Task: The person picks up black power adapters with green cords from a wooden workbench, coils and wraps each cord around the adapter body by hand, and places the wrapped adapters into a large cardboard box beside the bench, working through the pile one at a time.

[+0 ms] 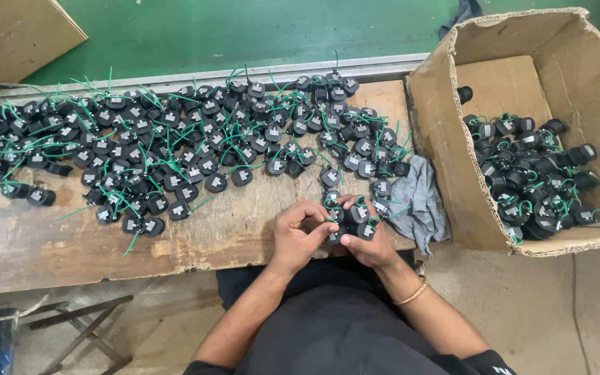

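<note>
Both hands work one black part (347, 223) at the bench's near edge: left hand (298, 239) pinching its green wire, right hand (369, 243) gripping it (box (453, 173) right); next likely needs careful wire seating

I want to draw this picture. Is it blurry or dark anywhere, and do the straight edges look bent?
Head view: bright, even light, soft shadows only. The black parts on the wooden bench look sharp; the left hand and right hand are slightly soft. The bench edge bows from a wide lens. The cardboard box has no glare.

even bright light, soft shadows, sharp focus
</note>
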